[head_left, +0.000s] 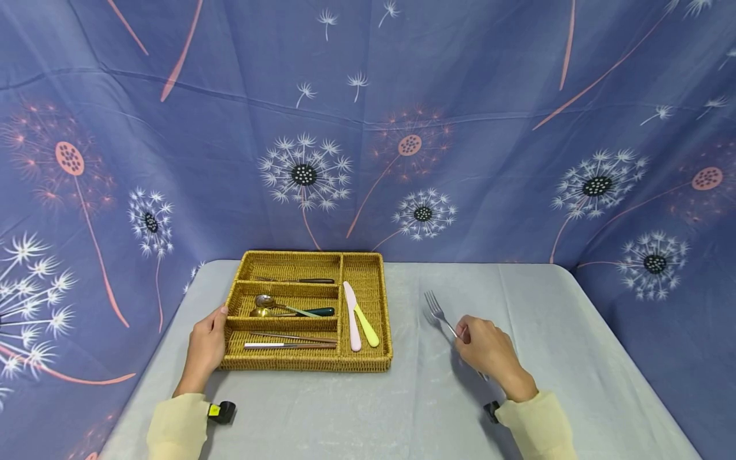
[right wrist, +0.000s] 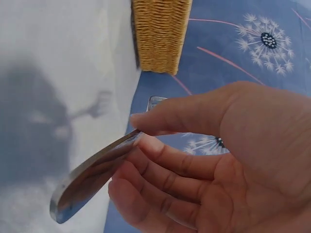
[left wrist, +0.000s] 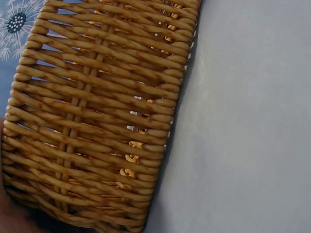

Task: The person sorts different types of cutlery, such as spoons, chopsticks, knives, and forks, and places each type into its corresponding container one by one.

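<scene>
My right hand (head_left: 489, 351) pinches a metal fork (head_left: 438, 311) between thumb and fingers, above the table right of the basket; the tines point away from me. In the right wrist view the fork's handle end (right wrist: 92, 177) slants down from the fingertips. At the left end of a woven cutlery basket (head_left: 365, 364), my left hand (head_left: 204, 345) holds its side wall; most of those fingers are hidden. Inside lie a black-handled utensil (head_left: 316, 281) at the back, two spoons (head_left: 265, 301) in the middle, chopsticks (head_left: 290, 345) in front, and pink (head_left: 354, 329) and yellow (head_left: 368, 329) knives on the right.
A pale grey cloth covers the table (head_left: 345, 415). Behind it and at both sides hangs a blue dandelion-print curtain (head_left: 489, 160). The basket stands near the table's back edge, left of centre.
</scene>
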A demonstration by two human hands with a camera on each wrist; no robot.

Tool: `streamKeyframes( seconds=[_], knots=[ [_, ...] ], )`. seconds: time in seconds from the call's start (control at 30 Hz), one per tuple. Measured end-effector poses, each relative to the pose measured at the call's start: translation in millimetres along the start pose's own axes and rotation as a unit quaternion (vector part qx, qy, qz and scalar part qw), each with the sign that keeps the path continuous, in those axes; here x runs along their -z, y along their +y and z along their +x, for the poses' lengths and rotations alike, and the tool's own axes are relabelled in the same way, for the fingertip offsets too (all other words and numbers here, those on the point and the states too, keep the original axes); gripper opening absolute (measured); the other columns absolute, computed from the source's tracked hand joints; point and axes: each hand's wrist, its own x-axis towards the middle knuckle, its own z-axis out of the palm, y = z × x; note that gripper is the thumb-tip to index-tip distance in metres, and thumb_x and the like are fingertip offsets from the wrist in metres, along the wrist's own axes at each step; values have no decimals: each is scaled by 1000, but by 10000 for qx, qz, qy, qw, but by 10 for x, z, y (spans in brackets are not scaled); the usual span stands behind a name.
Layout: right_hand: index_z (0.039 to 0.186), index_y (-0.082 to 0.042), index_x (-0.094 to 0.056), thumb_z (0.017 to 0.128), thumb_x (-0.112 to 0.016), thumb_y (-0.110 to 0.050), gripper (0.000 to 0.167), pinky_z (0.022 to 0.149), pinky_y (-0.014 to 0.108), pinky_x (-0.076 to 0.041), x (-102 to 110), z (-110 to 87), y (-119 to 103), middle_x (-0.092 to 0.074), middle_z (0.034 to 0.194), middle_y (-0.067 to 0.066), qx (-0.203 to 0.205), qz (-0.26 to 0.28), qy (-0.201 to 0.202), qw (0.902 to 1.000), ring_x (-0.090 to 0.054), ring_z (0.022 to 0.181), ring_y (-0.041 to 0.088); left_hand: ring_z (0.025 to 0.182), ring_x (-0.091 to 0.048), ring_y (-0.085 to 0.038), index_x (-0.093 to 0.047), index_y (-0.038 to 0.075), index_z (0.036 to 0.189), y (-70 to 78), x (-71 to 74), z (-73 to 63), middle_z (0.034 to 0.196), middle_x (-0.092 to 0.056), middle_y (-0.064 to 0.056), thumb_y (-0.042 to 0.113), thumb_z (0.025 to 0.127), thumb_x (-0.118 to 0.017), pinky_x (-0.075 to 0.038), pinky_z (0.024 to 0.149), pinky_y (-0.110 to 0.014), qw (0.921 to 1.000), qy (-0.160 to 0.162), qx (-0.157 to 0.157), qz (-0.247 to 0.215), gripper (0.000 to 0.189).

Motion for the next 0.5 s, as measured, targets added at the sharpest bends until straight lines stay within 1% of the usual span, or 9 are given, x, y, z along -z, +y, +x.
streamKeyframes(
  seconds=[0.17, 0.3, 0.5],
  knots=[
    [91, -11, -69, 91, -75, -7, 8, 54, 34, -42, 71, 50, -101, -57, 72, -5, 161, -20, 18, 9999, -51, 60, 15, 151, -36, -54, -46, -5, 159, -8, 1, -3, 161, -42, -32, 44, 119, -27, -27, 127, -65, 10000, 44, -13, 0, 66],
    [94, -10, -71, 92, -76, -6, 7, 54, 33, -43, 135, 126, -219, -57, 73, -5, 318, -1, 10, 9995, -51, 60, 15, 151, -36, -54, -45, -5, 159, -12, -2, 1, 161, -42, -32, 44, 119, -27, -27, 127, -65, 10000, 37, -43, -9, 66],
    [94, -10, -72, 90, -75, -5, 8, 54, 32, -43, 176, 259, -392, -58, 72, -6, 688, 13, -37, 9976, -51, 62, 13, 152, -36, -53, -45, -6, 159, -12, -7, 10, 161, -42, -32, 45, 119, -28, -27, 127, -64, 10000, 37, -52, -44, 66]
  ],
)
